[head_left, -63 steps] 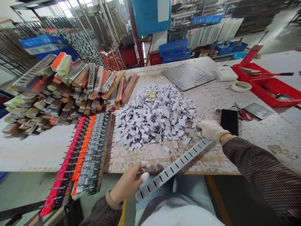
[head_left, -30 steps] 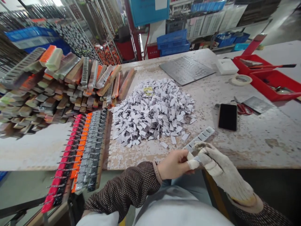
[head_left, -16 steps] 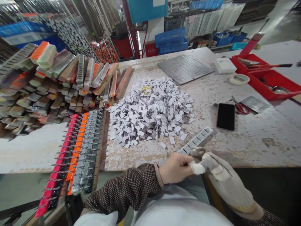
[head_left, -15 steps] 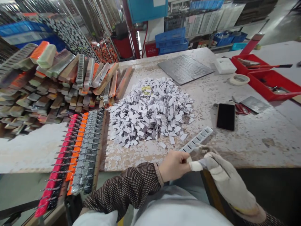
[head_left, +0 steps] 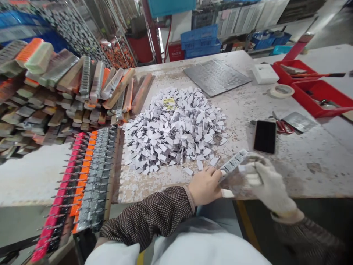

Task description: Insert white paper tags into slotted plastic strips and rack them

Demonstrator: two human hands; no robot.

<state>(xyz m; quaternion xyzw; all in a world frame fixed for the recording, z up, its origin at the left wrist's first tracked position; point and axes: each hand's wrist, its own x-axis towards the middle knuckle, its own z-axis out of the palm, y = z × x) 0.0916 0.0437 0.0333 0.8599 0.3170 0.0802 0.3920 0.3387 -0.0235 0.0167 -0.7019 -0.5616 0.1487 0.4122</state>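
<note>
A pale grey strip with a row of dark slots [head_left: 234, 161] lies slantwise near the table's front edge. My left hand [head_left: 206, 187], bare with white wrapping on the thumb, is closed over the strip's near end and hides it. My right hand [head_left: 266, 184], in a white knitted glove, is just right of the strip. Its fingertips are pinched together at a small white piece [head_left: 242, 168], partly hidden by blur. Beyond both hands spreads a large heap of small white pieces [head_left: 176, 129], with a yellow label [head_left: 169, 103] on it.
Slotted bars [head_left: 62, 81] are piled at left, beside rows of pink, orange and grey pieces with pins [head_left: 93, 176]. To the right are a phone [head_left: 264, 137], scissors [head_left: 284, 127], a tape roll [head_left: 281, 91] and red bins [head_left: 322, 97]. A grey plate [head_left: 217, 76] lies behind.
My left hand has moved from beside my right hand onto the strip's near end. My right hand has moved up and right, apart from the left, to the strip's far half.
</note>
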